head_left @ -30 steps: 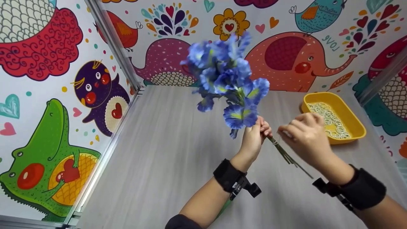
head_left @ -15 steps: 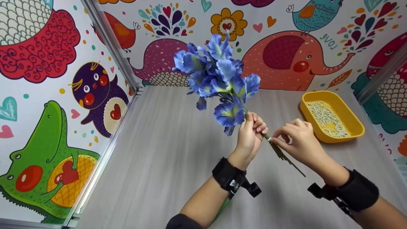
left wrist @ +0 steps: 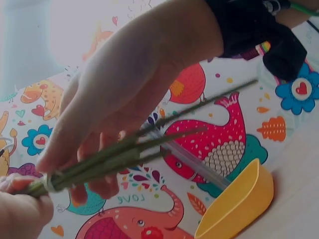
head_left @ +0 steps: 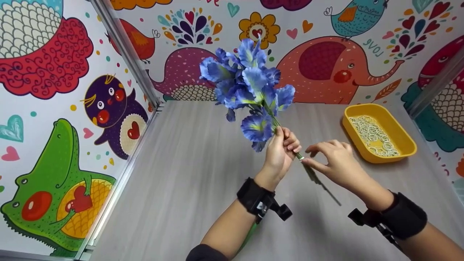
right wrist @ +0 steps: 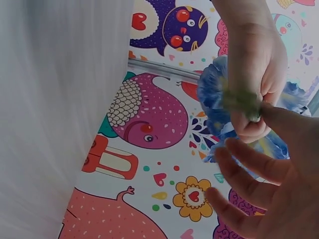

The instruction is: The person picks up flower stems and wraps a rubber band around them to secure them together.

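My left hand (head_left: 281,156) grips a bunch of blue artificial irises (head_left: 253,81) by the stems, above the table, blooms toward the back wall. Below that grip, a pale rubber band (left wrist: 50,182) circles the green stems (left wrist: 107,162), whose cut ends reach out at uneven lengths. My right hand (head_left: 335,159) is beside the band, its thumb tip right at it. In the right wrist view the fingers (right wrist: 249,179) of that hand are spread and relaxed, apart from the stems. The left palm hides the upper stems.
A yellow tray (head_left: 402,145) with many pale rubber bands (head_left: 373,136) stands on the grey table (head_left: 188,174) at the right. Walls printed with cartoon animals close off the back and sides. Black wrist straps (head_left: 255,197) carry small cameras.
My right hand came down to the stems, pinched at the band, then loosened its fingers, leaving the thumb at it. The left hand keeps its grip; the bunch shifted slightly left.
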### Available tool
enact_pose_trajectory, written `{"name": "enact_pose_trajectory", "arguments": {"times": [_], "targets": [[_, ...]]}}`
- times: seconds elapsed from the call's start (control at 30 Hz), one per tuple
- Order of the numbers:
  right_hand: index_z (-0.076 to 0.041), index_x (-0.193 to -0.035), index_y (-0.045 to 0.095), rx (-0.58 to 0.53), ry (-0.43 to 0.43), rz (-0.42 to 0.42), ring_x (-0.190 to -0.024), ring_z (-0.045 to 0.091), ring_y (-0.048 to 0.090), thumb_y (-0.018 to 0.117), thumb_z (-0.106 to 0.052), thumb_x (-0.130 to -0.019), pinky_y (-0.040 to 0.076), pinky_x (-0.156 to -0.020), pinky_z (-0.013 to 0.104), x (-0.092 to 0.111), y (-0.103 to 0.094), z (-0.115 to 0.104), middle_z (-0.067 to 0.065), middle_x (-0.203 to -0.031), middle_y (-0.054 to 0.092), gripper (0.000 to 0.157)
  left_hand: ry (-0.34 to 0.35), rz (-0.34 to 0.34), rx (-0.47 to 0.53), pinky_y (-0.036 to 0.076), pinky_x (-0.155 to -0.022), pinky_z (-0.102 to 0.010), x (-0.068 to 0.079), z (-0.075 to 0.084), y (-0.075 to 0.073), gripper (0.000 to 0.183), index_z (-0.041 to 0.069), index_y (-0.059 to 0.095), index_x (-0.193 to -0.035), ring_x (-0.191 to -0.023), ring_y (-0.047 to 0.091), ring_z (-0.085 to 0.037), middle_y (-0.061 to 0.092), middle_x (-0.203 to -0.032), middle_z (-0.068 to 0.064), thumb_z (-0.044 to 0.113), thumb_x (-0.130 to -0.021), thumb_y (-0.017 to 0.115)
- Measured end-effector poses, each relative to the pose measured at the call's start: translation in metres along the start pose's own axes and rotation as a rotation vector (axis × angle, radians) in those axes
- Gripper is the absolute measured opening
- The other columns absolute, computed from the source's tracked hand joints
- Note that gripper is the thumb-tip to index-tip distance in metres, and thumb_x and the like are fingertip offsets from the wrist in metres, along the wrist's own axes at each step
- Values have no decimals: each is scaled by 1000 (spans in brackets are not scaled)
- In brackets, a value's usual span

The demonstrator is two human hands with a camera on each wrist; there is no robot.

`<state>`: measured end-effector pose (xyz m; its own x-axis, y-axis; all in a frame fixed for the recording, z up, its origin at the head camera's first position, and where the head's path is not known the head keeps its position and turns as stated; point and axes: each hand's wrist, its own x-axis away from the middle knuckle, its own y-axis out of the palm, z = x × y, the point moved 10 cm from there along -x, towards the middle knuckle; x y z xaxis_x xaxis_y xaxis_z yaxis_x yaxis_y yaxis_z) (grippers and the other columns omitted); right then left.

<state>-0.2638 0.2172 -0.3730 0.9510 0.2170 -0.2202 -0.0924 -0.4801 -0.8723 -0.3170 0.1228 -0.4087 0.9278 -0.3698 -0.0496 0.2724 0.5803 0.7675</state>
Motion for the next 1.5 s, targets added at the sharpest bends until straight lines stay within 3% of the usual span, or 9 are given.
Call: {"name": "enact_pose_trajectory", "arguments": {"times": [0.13, 0.37, 0.5, 0.63, 0.9, 1.23, 1.5], "targets": [[-4, -122, 60, -3, 28, -16, -118, 40, 48, 66, -35, -92, 24, -100, 64, -2, -5, 8, 18, -119, 63, 43, -23, -16, -22, 24, -56, -20, -6, 8, -7, 39, 15, 35, -79, -54, 26, -6, 24, -64, 4, 32, -107, 14], [-10, -142, 45, 21, 4, 12, -136, 46, 30, 64, -35, -93, 16, -105, 72, -12, -19, 20, 22, -143, 45, 58, -94, -54, -22, 25, -54, -18, -19, 20, -18, 42, 16, 36, -76, -51, 27, -4, 25, -62, 7, 34, -106, 13], [-11, -149, 33, 39, 45, 30, -141, 50, 19, 60, -40, -95, 7, -105, 76, -19, -28, 40, 24, -152, 31, 67, -181, -87, -17, 26, -53, -17, -28, 21, -26, 44, 16, 37, -74, -49, 28, -2, 28, -59, 8, 35, -106, 14], [-11, -152, 24, 36, 116, 36, -143, 50, 10, 51, -49, -97, 1, -106, 76, -22, -35, 68, 26, -155, 21, 72, -253, -92, -75, 25, -52, -18, -35, 21, -42, 43, 15, 37, -74, -49, 28, -3, 29, -59, 8, 34, -107, 16], [-23, -156, 4, 98, 255, -62, -143, 50, -13, 40, -64, -94, -17, -103, 73, -29, -38, 123, 25, -159, -1, 82, -307, -3, -204, 26, -51, -18, -49, 14, -79, 42, 14, 38, -74, -48, 27, -3, 27, -58, 8, 32, -108, 19], [-18, -154, -6, 131, 363, -256, -135, 58, -21, 31, -77, -88, -11, -100, 76, -45, -37, 189, 30, -154, -18, 96, -339, 121, -272, 26, -50, -17, -54, -8, -128, 41, 14, 37, -74, -48, 26, -3, 26, -58, 8, 32, -107, 22], [-20, -154, -8, 115, 384, -320, -133, 59, -24, 32, -76, -88, -19, -96, 76, -45, -35, 210, 33, -153, -17, 96, -385, 194, -296, 25, -50, -18, -49, -40, -158, 37, 12, 36, -76, -48, 23, -4, 25, -58, 7, 28, -108, 25]]}}
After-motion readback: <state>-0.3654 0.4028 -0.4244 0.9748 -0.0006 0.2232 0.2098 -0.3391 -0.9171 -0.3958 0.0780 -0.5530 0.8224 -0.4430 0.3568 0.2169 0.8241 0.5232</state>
